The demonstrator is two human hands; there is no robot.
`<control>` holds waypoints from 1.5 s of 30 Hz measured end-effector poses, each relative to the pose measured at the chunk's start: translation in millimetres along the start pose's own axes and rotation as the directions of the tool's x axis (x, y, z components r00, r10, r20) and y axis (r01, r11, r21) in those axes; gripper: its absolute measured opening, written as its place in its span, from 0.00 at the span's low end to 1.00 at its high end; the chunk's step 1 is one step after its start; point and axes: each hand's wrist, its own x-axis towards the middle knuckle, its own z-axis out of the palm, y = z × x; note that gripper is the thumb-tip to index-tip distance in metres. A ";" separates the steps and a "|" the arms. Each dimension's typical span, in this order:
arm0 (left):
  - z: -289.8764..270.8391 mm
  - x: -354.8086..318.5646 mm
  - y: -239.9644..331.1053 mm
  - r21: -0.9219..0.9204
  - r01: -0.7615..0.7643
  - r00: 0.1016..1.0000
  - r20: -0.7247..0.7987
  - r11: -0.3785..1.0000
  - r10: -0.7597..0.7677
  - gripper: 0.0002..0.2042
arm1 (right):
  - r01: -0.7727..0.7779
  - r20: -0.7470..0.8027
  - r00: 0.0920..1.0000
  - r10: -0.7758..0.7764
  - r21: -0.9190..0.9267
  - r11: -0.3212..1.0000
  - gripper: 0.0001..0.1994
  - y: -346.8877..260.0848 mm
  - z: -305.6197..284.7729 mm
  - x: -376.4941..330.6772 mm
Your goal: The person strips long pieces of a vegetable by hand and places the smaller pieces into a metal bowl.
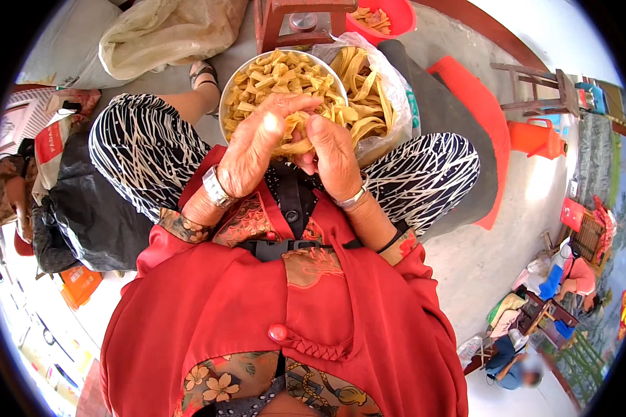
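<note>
Just left of the metal bowl [231, 90] lies a black bag [90, 208]. Over the bowl's near rim, the left hand [254, 142] and right hand [334, 153] each close their grip on pale yellow strips [295, 135]. Right of the bowl sits a clear bag [389, 90] of strips.

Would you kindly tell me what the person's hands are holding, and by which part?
Both hands, left hand and right hand, pinch one yellow strip between them, each gripping one end above the bowl.
</note>
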 end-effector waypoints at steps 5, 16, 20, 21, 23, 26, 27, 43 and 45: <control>7.6 0.1 -0.7 0.264 0.088 0.996 -0.056 0.960 -0.076 0.20 | 0.017 0.004 1.000 -0.017 -0.125 0.992 0.22 -5.2 -0.3 4.8; -2.6 -1.3 -12.6 -0.701 0.353 0.905 0.088 0.620 -0.416 0.28 | 0.138 -0.144 0.966 -0.213 -0.411 0.901 0.18 -10.2 3.6 6.2; -12.6 -0.4 -25.0 -0.824 0.381 0.900 0.227 0.419 -0.371 0.26 | 0.068 -0.043 0.996 -0.084 -0.287 0.956 0.15 -8.8 -0.6 1.3; -14.5 -1.2 -29.7 -0.854 0.368 0.905 0.237 0.369 -0.353 0.26 | 0.112 -0.014 0.991 -0.130 -0.429 0.897 0.14 -12.0 -2.7 0.0; -22.2 -0.5 -23.3 -0.900 0.346 0.900 0.239 0.265 -0.365 0.24 | 0.190 0.058 0.977 -0.205 -0.675 0.713 0.14 -18.3 -5.1 -1.1; -36.0 -3.4 -24.1 -0.921 0.294 0.922 0.204 0.255 -0.328 0.24 | 0.264 0.069 0.952 -0.297 -0.673 0.691 0.13 -23.2 -0.1 -4.3; -40.9 -4.7 -26.2 -0.926 0.285 0.927 0.201 0.247 -0.316 0.24 | 0.285 0.093 0.947 -0.307 -0.684 0.671 0.12 -24.5 -0.2 -5.4; -29.1 13.9 -26.6 -0.535 0.430 0.831 -0.082 0.728 -0.551 0.10 | 0.125 0.071 0.992 -0.104 -0.679 0.723 0.11 -10.3 -7.1 4.5; -32.2 17.0 -32.7 -0.541 0.411 0.839 -0.091 0.734 -0.536 0.08 | 0.035 -0.014 0.999 -0.048 -0.491 0.870 0.13 -4.5 -1.3 7.9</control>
